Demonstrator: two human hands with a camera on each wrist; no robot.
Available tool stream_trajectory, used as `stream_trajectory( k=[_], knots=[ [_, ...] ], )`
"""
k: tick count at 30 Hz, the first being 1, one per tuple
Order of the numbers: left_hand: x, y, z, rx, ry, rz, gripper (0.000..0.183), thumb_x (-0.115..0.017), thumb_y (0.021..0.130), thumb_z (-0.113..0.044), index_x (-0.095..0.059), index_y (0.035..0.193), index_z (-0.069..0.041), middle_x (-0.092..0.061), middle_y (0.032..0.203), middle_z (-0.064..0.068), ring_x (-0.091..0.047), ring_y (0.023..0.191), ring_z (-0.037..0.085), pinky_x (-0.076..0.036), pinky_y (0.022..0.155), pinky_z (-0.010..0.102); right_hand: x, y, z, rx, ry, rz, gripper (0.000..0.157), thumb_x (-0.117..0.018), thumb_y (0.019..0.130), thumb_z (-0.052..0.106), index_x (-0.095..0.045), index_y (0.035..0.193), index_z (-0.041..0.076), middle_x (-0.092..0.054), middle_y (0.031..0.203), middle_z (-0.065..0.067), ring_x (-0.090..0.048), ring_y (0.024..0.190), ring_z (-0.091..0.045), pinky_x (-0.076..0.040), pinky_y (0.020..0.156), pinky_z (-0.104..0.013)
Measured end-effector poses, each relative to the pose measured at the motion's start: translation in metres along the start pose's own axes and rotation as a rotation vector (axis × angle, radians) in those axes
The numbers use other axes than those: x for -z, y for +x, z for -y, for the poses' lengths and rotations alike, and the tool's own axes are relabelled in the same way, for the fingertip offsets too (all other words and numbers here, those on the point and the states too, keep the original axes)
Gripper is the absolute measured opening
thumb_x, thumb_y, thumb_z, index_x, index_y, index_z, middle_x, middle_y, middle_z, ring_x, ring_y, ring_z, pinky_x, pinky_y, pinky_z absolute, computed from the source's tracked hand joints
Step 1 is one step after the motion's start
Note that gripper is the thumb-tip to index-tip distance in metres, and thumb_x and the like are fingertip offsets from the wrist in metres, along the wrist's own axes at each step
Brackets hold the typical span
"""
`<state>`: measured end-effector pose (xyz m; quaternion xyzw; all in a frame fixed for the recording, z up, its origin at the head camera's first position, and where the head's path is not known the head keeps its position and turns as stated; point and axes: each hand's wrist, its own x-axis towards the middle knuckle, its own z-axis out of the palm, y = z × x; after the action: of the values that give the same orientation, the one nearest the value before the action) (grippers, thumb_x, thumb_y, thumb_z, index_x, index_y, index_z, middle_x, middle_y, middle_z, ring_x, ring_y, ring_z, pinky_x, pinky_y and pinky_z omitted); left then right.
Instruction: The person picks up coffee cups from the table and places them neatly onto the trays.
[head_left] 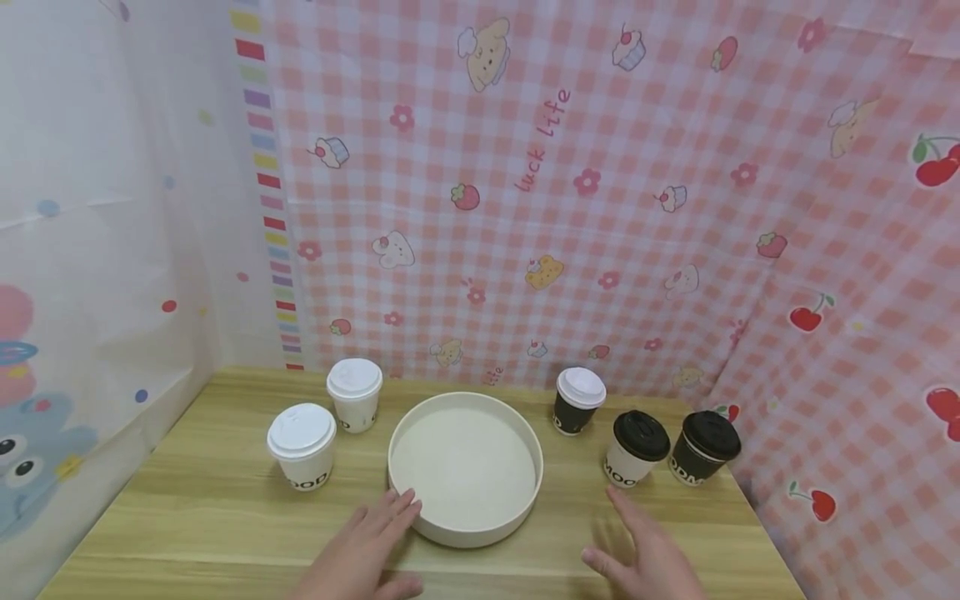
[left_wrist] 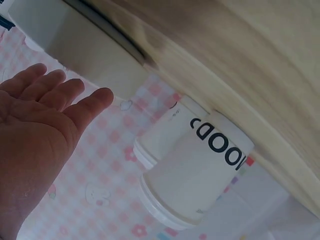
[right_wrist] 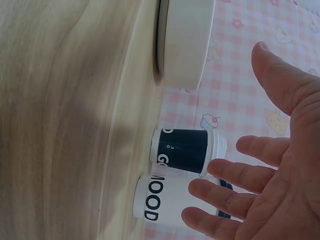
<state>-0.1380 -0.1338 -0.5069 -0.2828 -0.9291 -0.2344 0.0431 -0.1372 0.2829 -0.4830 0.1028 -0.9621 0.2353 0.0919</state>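
Observation:
A round cream tray (head_left: 465,533) with a low rim stands mid-table. My left hand (head_left: 367,542) is at its near left side, fingers extended and overlapping the rim in the head view; the palm shows bare in the left wrist view. My right hand (head_left: 645,554) is held over the table at the right with fingers spread, holding nothing. Its index fingertip lies just below a white paper cup with a black lid (head_left: 636,450). Beside that cup are a black cup with a black lid (head_left: 705,448) and, farther back, a black cup with a white lid (head_left: 579,402).
Two white paper cups with white lids, a front one (head_left: 303,447) and a back one (head_left: 356,395), stand upright left of the tray. The wooden table (head_left: 187,517) meets a pink checked cloth (head_left: 465,275) at the back and right, and a pale cloth (head_left: 97,208) at the left.

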Motion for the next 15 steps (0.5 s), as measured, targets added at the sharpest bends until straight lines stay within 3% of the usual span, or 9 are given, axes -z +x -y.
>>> stream_trajectory(
  k=[7, 15],
  knots=[
    [-0.0072, -0.0002, 0.0028, -0.019, 0.033, 0.023, 0.090, -0.078, 0.089, -0.060, -0.053, 0.154, -0.002, -0.051, 0.163, 0.018, -0.049, 0.150, 0.043, -0.046, 0.113, 0.071, 0.0013, 0.0007, 0.0032, -0.042, 0.022, 0.061, 0.093, -0.087, 0.086, 0.050, -0.051, 0.157, 0.003, -0.059, 0.156, -0.021, -0.059, 0.140, -0.047, -0.050, 0.112, -0.064],
    [-0.0071, 0.0014, 0.0019, 0.000, 0.001, 0.052, 0.091, -0.078, 0.089, -0.060, -0.053, 0.154, -0.002, -0.049, 0.165, 0.019, -0.048, 0.150, 0.046, -0.045, 0.114, 0.072, -0.0009, 0.0009, 0.0054, -0.029, 0.019, 0.046, 0.092, -0.089, 0.085, 0.048, -0.053, 0.155, 0.002, -0.060, 0.155, -0.020, -0.060, 0.139, -0.045, -0.052, 0.111, -0.063]
  ],
)
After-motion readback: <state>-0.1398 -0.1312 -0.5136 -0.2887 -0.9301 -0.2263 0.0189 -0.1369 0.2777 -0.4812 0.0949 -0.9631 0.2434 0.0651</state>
